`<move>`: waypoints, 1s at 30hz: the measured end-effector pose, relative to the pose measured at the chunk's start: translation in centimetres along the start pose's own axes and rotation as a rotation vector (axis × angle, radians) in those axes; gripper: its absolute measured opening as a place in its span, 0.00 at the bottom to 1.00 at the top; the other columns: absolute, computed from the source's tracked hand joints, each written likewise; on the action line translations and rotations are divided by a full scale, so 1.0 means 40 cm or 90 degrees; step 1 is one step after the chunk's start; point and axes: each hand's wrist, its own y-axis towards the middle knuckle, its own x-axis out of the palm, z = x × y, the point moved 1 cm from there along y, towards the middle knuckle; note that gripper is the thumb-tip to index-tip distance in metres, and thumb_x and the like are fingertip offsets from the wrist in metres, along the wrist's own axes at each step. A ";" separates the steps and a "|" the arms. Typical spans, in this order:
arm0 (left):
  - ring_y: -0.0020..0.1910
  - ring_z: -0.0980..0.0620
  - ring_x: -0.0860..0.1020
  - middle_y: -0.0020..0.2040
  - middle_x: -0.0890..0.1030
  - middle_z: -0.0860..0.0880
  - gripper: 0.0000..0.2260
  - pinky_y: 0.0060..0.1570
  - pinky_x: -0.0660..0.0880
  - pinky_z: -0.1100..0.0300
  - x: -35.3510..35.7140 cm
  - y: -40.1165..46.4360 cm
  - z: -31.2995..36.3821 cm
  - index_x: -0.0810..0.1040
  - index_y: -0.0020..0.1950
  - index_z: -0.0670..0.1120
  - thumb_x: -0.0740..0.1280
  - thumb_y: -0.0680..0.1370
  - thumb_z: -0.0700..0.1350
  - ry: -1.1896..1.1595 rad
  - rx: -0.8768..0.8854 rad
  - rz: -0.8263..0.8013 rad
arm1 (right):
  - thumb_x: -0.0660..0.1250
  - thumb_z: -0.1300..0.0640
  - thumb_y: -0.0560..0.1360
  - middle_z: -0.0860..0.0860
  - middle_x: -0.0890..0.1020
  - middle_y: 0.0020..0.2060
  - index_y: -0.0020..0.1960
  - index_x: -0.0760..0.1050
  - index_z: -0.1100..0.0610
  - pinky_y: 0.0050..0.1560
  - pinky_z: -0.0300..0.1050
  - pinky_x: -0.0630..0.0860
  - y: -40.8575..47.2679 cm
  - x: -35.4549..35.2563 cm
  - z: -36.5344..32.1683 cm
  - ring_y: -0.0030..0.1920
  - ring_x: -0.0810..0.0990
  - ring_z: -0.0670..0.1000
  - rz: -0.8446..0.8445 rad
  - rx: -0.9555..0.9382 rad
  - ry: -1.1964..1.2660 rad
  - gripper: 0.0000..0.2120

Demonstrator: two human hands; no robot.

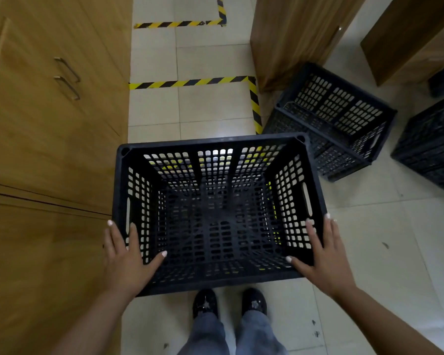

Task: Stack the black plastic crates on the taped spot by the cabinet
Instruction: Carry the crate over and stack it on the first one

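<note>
A black perforated plastic crate (217, 142) hangs upright in front of me, above the floor. My left hand (124, 254) grips its near-left rim, thumb inside the wall. My right hand (323, 249) grips the near-right rim the same way. Beyond the crate, yellow-and-black tape (190, 83) marks a rectangle on the tiles beside the wooden cabinet (49, 111); more of that tape shows through the crate's holes. A second black crate (336, 119) lies tipped on its side to the right. A third black crate (431, 147) stands at the right edge.
A wooden panel (297, 34) stands at the taped spot's far-right corner, with another wooden unit (415, 39) behind it. A second taped outline (180, 23) lies farther back. My feet (228, 302) stand just behind the held crate.
</note>
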 end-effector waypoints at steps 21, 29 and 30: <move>0.72 0.42 0.26 0.74 0.27 0.37 0.54 0.73 0.38 0.43 0.060 -0.140 0.031 0.39 0.79 0.48 0.45 0.62 0.81 0.034 -0.027 -0.042 | 0.44 0.22 0.69 0.57 0.51 0.77 0.74 0.62 0.44 0.74 0.62 0.43 -0.060 0.021 0.036 0.76 0.38 0.62 -0.019 -0.096 -0.125 0.42; 0.72 0.39 0.26 0.74 0.28 0.36 0.51 0.72 0.35 0.42 0.097 -0.191 0.040 0.38 0.78 0.50 0.42 0.64 0.79 0.024 -0.035 -0.030 | 0.35 0.22 0.66 0.57 0.46 0.78 0.71 0.66 0.40 0.75 0.56 0.43 -0.098 0.007 0.027 0.76 0.35 0.56 -0.060 -0.025 -0.055 0.44; 0.72 0.39 0.26 0.74 0.28 0.36 0.51 0.72 0.35 0.42 0.096 -0.191 0.040 0.38 0.78 0.49 0.43 0.64 0.79 0.020 -0.033 -0.029 | 0.37 0.22 0.66 0.56 0.46 0.78 0.70 0.68 0.41 0.75 0.56 0.43 -0.095 0.004 0.026 0.76 0.35 0.56 -0.063 -0.023 -0.051 0.43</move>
